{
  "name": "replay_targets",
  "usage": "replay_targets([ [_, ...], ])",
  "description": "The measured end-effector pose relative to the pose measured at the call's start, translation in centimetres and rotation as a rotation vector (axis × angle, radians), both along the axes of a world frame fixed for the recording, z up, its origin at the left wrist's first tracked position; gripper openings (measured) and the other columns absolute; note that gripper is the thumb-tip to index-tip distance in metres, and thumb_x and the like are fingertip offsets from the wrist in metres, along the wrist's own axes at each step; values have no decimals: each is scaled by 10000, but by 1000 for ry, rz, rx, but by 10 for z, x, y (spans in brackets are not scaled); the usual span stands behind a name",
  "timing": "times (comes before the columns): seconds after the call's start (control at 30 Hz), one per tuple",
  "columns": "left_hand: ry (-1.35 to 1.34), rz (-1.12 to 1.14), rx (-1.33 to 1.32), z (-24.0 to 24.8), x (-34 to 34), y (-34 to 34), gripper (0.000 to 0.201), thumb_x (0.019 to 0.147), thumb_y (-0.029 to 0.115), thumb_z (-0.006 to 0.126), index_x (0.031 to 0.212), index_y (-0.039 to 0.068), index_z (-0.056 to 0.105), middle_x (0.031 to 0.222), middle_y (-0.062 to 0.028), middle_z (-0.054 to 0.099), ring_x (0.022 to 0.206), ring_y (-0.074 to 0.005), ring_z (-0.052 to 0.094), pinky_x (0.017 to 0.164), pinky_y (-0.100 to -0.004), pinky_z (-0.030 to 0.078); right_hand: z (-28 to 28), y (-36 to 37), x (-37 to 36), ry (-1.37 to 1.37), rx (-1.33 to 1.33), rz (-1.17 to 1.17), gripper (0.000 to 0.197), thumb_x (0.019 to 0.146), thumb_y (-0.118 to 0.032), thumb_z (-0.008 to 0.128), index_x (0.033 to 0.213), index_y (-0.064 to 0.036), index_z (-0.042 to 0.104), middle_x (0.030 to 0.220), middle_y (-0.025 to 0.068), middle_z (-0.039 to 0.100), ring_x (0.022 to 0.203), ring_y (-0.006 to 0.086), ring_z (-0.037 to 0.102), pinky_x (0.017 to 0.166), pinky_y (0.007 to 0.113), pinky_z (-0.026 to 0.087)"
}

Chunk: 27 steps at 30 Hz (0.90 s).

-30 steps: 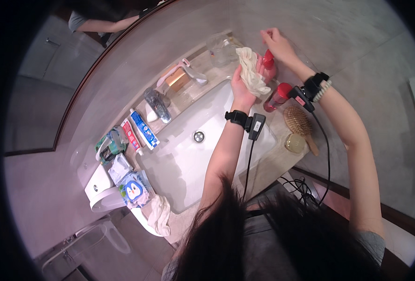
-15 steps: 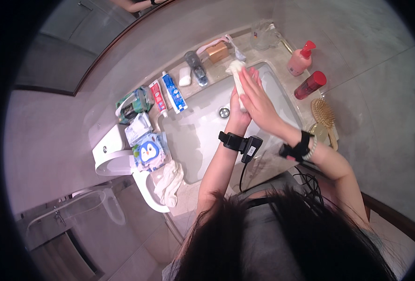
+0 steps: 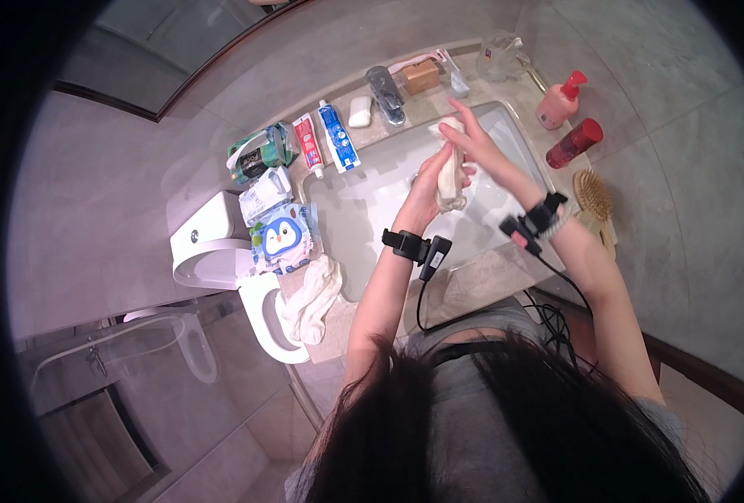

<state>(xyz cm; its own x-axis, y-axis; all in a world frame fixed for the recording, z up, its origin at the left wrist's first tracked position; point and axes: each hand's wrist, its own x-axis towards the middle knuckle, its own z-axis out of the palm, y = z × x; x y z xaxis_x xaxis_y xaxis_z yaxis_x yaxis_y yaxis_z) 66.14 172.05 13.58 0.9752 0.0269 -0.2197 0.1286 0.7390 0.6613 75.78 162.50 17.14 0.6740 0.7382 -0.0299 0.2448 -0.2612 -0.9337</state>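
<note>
Over the white sink basin point(image 3: 372, 251), a bunched, rolled-up white cloth point(image 3: 451, 180) is pressed between my two hands. My left hand point(image 3: 426, 189) grips it from the left side, fingers partly hidden behind the cloth. My right hand point(image 3: 483, 151) bears on its upper part from the right, thumb across the cloth and some fingers stretched forward. A second white cloth point(image 3: 312, 300), crumpled, lies on the counter at the left, by the basin's edge.
Left of the basin sit a penguin-print wipes pack point(image 3: 281, 239) and a green pack point(image 3: 260, 152). Behind it lie two toothpaste tubes point(image 3: 338, 137), white soap point(image 3: 360, 111) and a small box point(image 3: 421, 77). Right: pump bottle point(image 3: 559, 102), red bottle point(image 3: 575, 144), hairbrush point(image 3: 593, 197).
My hands were palm to palm around the cloth, farther forward; they have come nearer, and the right hand has shifted its hold. The view has also moved slightly.
</note>
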Motion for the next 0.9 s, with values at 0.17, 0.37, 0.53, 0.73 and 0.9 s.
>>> replay_targets([
  [0.17, -18, -262, 33, -2, -16, 8, 377, 887, 335, 489, 1098, 23, 469, 860, -31, 549, 730, -109, 575, 651, -254, 517, -15, 8, 27, 686, 146, 413, 410, 855, -331, 548, 1135, -41, 474, 979, 101, 604, 806, 164, 626, 621, 229, 495],
  [0.37, 194, 222, 136, -26, -40, -3, 425, 855, 237, 561, 1214, 94, 383, 1054, -67, 542, 940, -187, 571, 807, -322, 496, -29, 11, 9, 609, 475, -64, 265, 845, -191, 559, 1019, 7, 533, 945, 136, 616, 866, 212, 616, 774, 316, 493],
  [0.53, 252, 497, -159, -67, -17, -7, 234, 891, 338, 478, 1016, 143, 508, 954, 6, 568, 856, -122, 569, 692, -268, 480, -57, 11, -46, -19, 353, 36, 173, 797, -97, 564, 950, -31, 611, 968, 69, 638, 915, 163, 595, 816, 289, 450],
  [0.73, 236, 632, -680, -82, 12, -14, 243, 885, 372, 399, 893, 168, 530, 686, 30, 547, 589, -118, 559, 406, -235, 405, -81, 21, -47, -13, 327, -151, 214, 824, -90, 510, 992, -25, 626, 1044, 68, 624, 918, 107, 553, 816, 242, 416],
  [0.9, -81, -35, -572, -80, 15, -9, 264, 908, 384, 369, 965, 187, 537, 896, 12, 586, 822, -137, 573, 688, -286, 481, -67, 19, -26, 209, 223, -20, 238, 834, -108, 492, 1025, -84, 632, 1104, 87, 590, 1088, 189, 507, 926, 301, 365],
])
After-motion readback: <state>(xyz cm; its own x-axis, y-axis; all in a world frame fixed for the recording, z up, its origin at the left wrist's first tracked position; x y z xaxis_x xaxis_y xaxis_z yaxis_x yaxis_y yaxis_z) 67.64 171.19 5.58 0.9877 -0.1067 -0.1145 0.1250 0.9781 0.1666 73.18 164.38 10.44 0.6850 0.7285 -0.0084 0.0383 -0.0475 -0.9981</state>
